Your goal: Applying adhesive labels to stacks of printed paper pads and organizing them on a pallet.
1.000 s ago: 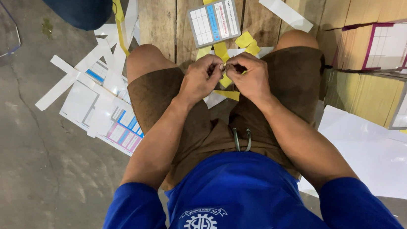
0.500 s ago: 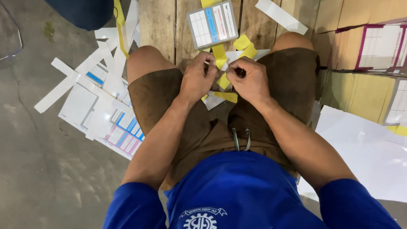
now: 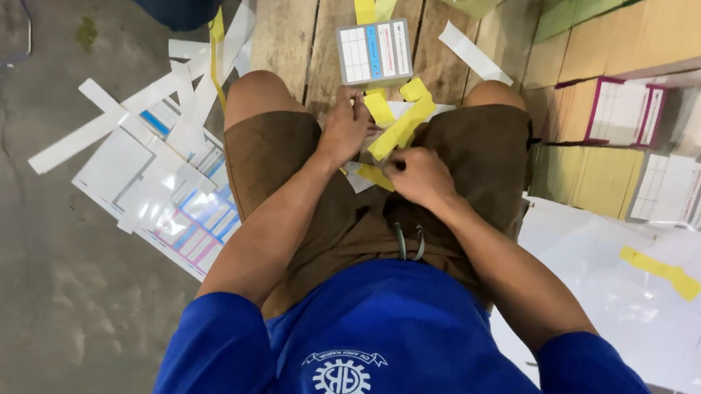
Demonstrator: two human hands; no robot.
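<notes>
Both hands pinch the yellow strip [image 3: 400,128] over the lap: left hand [image 3: 345,127] its upper end, right hand [image 3: 419,175] apparently the lower. Thin, floppy, tearable; best held by its ends.

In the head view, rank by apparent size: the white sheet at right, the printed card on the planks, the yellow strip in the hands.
1. White sheet, clearly largest, though nearer the camera.
2. Printed card.
3. Yellow strip; close to the card and partly hidden by the left hand and right hand, so unsure.
</notes>
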